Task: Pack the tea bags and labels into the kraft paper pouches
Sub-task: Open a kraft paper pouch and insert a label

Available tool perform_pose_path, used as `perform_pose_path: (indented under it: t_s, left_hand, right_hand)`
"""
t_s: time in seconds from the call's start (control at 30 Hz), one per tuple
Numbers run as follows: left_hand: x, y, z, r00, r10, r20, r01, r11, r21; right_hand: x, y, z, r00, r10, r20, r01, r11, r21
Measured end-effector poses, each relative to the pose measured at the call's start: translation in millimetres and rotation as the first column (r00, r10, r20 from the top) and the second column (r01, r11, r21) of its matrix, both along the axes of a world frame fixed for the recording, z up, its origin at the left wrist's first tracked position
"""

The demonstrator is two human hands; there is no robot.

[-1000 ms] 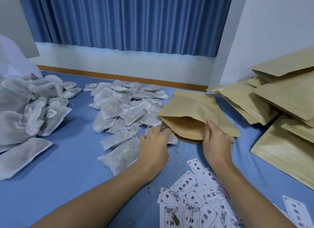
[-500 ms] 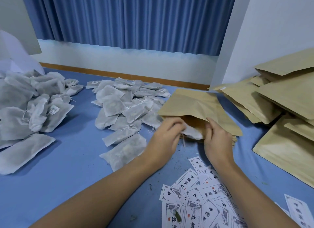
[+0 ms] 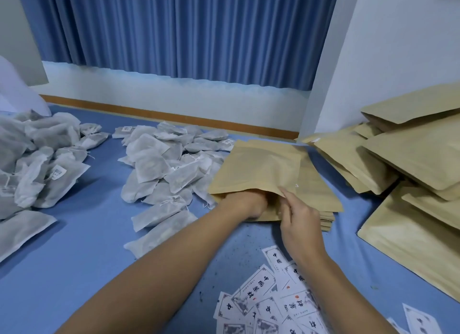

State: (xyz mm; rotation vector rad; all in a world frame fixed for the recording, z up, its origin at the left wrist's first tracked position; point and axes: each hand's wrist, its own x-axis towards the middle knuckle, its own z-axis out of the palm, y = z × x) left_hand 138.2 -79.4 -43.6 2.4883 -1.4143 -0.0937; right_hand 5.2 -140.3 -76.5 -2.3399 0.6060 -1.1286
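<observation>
Head view: left hand [image 3: 245, 204] hidden inside kraft pouch [image 3: 261, 169], grip unreadable; right hand [image 3: 298, 224] pinches its lip.

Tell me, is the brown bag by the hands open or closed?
Open. The right hand lifts the upper edge of the kraft paper pouch, and the left hand reaches inside.

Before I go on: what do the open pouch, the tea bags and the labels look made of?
The open pouch: matte tan kraft paper, seemingly; it creases stiffly. The tea bags: thin white mesh or nonwoven fabric, semi-sheer, dark contents showing through. The labels: white printed paper or card, flat; gloss unclear.
</observation>
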Motion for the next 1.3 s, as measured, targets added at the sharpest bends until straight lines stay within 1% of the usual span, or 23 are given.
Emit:
perform_pose_path:
  t_s: [0.07, 0.13, 0.17, 0.27, 0.3, 0.37, 0.47, 0.5, 0.57, 0.63, 0.67, 0.7, 0.77, 0.83, 0.93, 0.97, 1.0, 1.07, 1.1, 1.13, 1.17, 1.23, 1.3]
  left_hand:
    - [6, -17, 7, 0.997, 0.006, -0.072, -0.005, 1.000, 0.022]
    - [8, -31, 7, 0.996, 0.030, -0.090, -0.027, 0.999, 0.037]
    - [8, -37, 5, 0.995, 0.038, -0.096, -0.035, 0.999, 0.029]
    - [2, -44, -6, 0.993, 0.001, -0.118, -0.008, 0.998, -0.057]
    - [1, -44, -10, 0.996, -0.012, -0.088, 0.002, 0.994, -0.108]
    - [0, -39, -15, 0.998, -0.039, 0.046, 0.047, 0.983, -0.177]
    - [-5, -15, -26, 0.968, -0.111, 0.227, 0.145, 0.980, -0.138]
    - [-9, -5, -31, 0.956, -0.119, 0.268, 0.169, 0.971, -0.171]
    - [-19, 17, -36, 0.926, -0.112, 0.360, 0.243, 0.907, -0.343]
    - [-28, 35, -36, 0.891, -0.052, 0.451, 0.309, 0.798, -0.518]
    - [-29, 43, -32, 0.889, 0.012, 0.458, 0.303, 0.735, -0.607]
    - [-28, 50, -28, 0.903, 0.098, 0.419, 0.248, 0.676, -0.693]
    - [-23, 61, -20, 0.932, 0.275, 0.235, 0.025, 0.601, -0.799]
    - [-11, 68, -19, 0.921, 0.388, 0.028, -0.217, 0.570, -0.793]
    - [8, 80, -21, 0.874, 0.414, -0.254, -0.450, 0.492, -0.746]
    - [14, 83, -21, 0.865, 0.405, -0.296, -0.483, 0.513, -0.710]
    - [17, 84, -22, 0.873, 0.397, -0.282, -0.478, 0.586, -0.654]
    - [17, 84, -27, 0.918, 0.364, -0.156, -0.392, 0.772, -0.500]
    - [14, 82, -30, 0.935, 0.340, -0.096, -0.347, 0.834, -0.429]
    - [11, 80, -32, 0.943, 0.329, -0.058, -0.325, 0.866, -0.380]
    - [10, 78, -33, 0.941, 0.335, -0.037, -0.326, 0.877, -0.354]
    - [10, 78, -32, 0.927, 0.374, -0.003, -0.350, 0.865, -0.359]
    - [10, 79, -30, 0.918, 0.394, -0.049, -0.370, 0.805, -0.465]
  right_hand:
    - [1, 0, 0, 1.000, 0.023, -0.001, -0.023, 1.000, -0.008]
    - [1, -2, -1, 0.999, 0.035, 0.007, -0.035, 0.999, 0.006]
    - [1, -4, -1, 1.000, 0.028, 0.012, -0.029, 0.999, 0.020]
    - [1, -9, -3, 1.000, -0.016, 0.006, 0.015, 0.998, 0.062]
    - [2, -9, -4, 1.000, -0.028, 0.010, 0.027, 0.998, 0.063]
    - [2, -9, -5, 0.998, -0.056, 0.025, 0.054, 0.997, 0.058]
    - [3, -12, -5, 0.996, -0.088, 0.010, 0.087, 0.994, 0.061]
    - [3, -13, -5, 0.996, -0.092, -0.004, 0.092, 0.994, 0.064]
    - [3, -14, -4, 0.995, -0.099, -0.005, 0.099, 0.992, 0.080]
    - [2, -13, -4, 0.993, -0.118, -0.002, 0.118, 0.990, 0.082]
    - [1, -13, -3, 0.992, -0.127, -0.008, 0.127, 0.989, 0.078]
    - [1, -12, -3, 0.991, -0.131, -0.011, 0.132, 0.988, 0.075]
    - [0, -9, -2, 0.992, -0.129, -0.011, 0.130, 0.988, 0.086]
    - [0, -8, -2, 0.992, -0.126, -0.032, 0.129, 0.987, 0.099]
    - [0, -8, -2, 0.988, -0.143, -0.050, 0.148, 0.983, 0.109]
    - [-1, -8, -2, 0.988, -0.149, -0.043, 0.153, 0.982, 0.113]
    - [-1, -7, -1, 0.988, -0.150, -0.036, 0.153, 0.982, 0.114]
    - [-2, -7, -1, 0.988, -0.149, -0.027, 0.151, 0.982, 0.109]
    - [-2, -7, -1, 0.988, -0.151, -0.031, 0.154, 0.982, 0.107]
    - [-1, -7, -1, 0.987, -0.158, -0.044, 0.161, 0.981, 0.108]
    - [-1, -7, -1, 0.984, -0.166, -0.063, 0.172, 0.979, 0.111]
    - [-1, -7, -2, 0.981, -0.171, -0.085, 0.181, 0.976, 0.120]
    - [-1, -8, -3, 0.982, -0.172, -0.083, 0.182, 0.975, 0.129]
